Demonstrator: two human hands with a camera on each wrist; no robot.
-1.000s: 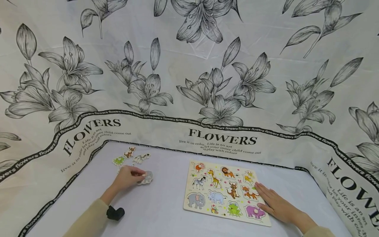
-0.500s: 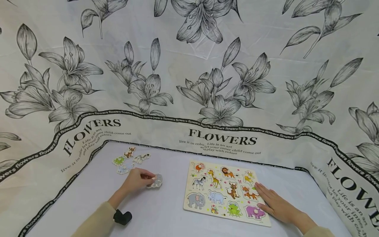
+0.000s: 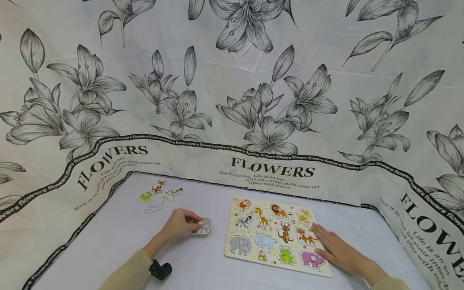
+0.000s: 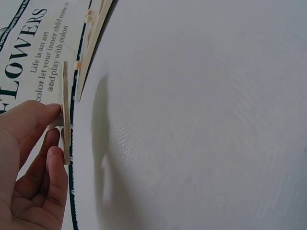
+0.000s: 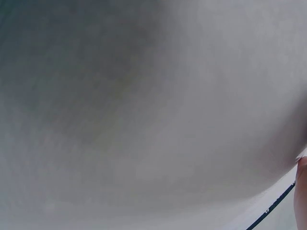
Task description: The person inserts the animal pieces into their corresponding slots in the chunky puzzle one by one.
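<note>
My left hand pinches a grey elephant puzzle piece by the small knob on its face. The left wrist view shows this wooden piece edge-on at the fingertips, above the white tabletop, with a shadow beside it. To its right lies a wooden animal puzzle board with several printed animals, among them a grey elephant at the lower left. My right hand rests along the board's right edge, fingers straight. Only a finger of it shows in the right wrist view.
Loose puzzle pieces lie at the back left: a kangaroo, a green frog, a zebra and a light blue animal. A purple hippo piece with a knob sits in the board. Flower-printed cloth rises behind the table.
My left hand has carried the elephant piece rightward toward the board, uncovering the light blue piece. The right hand and the board have stayed in place.
</note>
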